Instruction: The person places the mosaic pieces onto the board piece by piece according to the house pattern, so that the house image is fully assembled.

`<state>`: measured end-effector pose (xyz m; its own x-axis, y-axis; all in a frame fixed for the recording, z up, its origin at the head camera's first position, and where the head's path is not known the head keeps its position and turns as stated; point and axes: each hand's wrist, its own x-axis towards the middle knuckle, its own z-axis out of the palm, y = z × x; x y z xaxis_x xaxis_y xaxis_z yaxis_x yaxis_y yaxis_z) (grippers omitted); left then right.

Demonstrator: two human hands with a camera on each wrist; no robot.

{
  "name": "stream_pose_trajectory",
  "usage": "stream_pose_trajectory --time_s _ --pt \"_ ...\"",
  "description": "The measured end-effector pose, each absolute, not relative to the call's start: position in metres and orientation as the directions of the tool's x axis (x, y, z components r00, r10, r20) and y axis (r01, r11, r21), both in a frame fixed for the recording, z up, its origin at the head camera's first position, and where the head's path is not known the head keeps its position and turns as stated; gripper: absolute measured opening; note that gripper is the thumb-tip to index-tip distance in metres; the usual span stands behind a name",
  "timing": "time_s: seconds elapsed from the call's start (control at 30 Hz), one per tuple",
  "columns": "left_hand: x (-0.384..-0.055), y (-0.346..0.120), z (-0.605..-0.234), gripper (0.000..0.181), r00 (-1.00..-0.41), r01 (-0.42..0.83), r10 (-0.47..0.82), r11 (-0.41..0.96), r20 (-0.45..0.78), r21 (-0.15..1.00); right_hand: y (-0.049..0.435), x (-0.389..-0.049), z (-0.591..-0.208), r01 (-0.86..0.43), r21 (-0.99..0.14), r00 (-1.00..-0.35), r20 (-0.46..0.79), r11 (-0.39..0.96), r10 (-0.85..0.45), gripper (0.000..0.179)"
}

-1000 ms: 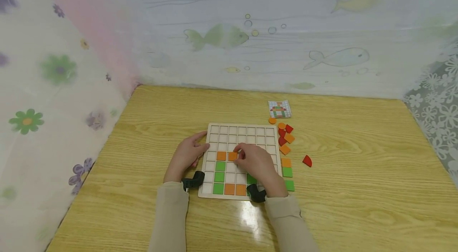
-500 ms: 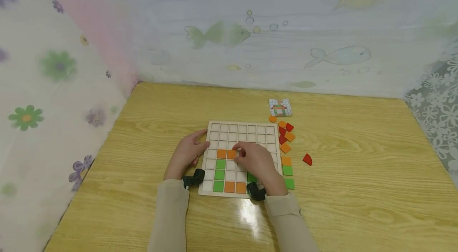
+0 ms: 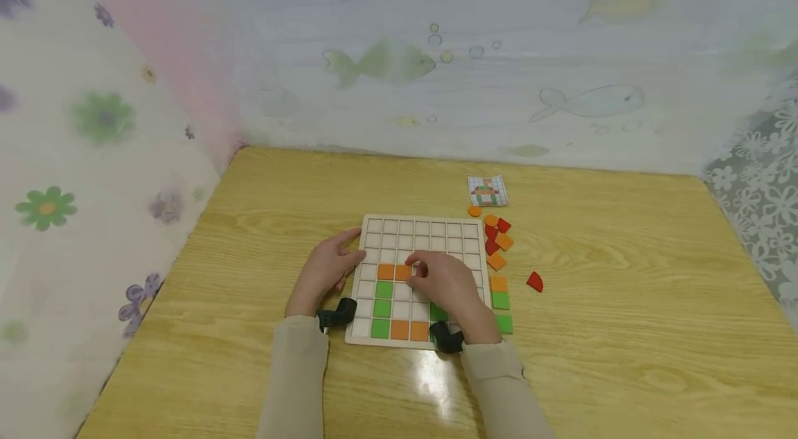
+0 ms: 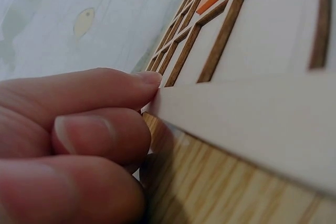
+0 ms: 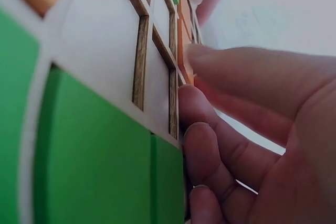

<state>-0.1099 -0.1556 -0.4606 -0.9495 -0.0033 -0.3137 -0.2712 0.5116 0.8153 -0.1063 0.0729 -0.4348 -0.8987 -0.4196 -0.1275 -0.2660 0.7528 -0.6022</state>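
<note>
my left hand point(image 3: 324, 264), thumb and finger spread, touches the board point(image 3: 406, 226) at its left edge, probably steadying it; my right hand point(image 3: 447, 280) pinches 1 orange tile point(image 3: 402, 273) on the board beside its orange neighbour point(image 3: 386, 272), likely aligning it.

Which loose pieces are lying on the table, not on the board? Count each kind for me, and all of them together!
Orange circles: 2
Orange squares: 3
Red pieces: 4
Green squares: 2
Total I can see: 11
</note>
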Motion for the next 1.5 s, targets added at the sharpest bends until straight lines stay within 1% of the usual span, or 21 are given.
stream_pose_trajectory --time_s 0.27,0.43,0.63,0.73,1.03,1.2,1.4,1.5 --pt "-0.109 -0.156 -0.463 0.050 -0.954 -0.253 0.010 0.504 -0.299 0.826 0.080 -0.108 -0.441 -0.209 -0.690 -0.903 -0.136 0.693 -0.407 0.019" --pt "-0.110 -0.157 -0.461 0.050 -0.954 -0.252 0.015 0.501 -0.299 0.828 0.081 -0.109 -0.440 -0.213 -0.701 -0.898 -0.135 0.681 -0.419 0.019" --pt "-0.110 -0.157 -0.460 0.049 -0.954 -0.254 0.013 0.498 -0.300 0.829 0.086 -0.113 -0.438 -0.237 -0.716 -0.877 -0.133 0.657 -0.462 0.019" --pt "-0.110 -0.157 -0.461 0.049 -0.956 -0.247 0.016 0.500 -0.294 0.830 0.090 -0.113 -0.437 -0.226 -0.729 -0.873 -0.143 0.646 -0.467 0.019" --pt "-0.111 -0.157 -0.462 0.050 -0.955 -0.249 0.009 0.516 -0.296 0.820 0.102 -0.115 -0.432 -0.158 -0.754 -0.886 -0.176 0.637 -0.429 0.019" --pt "-0.111 -0.156 -0.462 0.051 -0.955 -0.247 0.011 0.520 -0.296 0.818 0.113 -0.118 -0.431 -0.109 -0.760 -0.903 -0.194 0.641 -0.384 0.019" --pt "-0.111 -0.156 -0.460 0.051 -0.954 -0.252 0.011 0.518 -0.301 0.818 0.124 -0.121 -0.429 -0.060 -0.740 -0.924 -0.214 0.670 -0.318 0.020" --pt "-0.111 -0.156 -0.460 0.051 -0.953 -0.255 0.010 0.519 -0.304 0.816 0.127 -0.121 -0.429 -0.065 -0.726 -0.928 -0.209 0.684 -0.309 0.020"
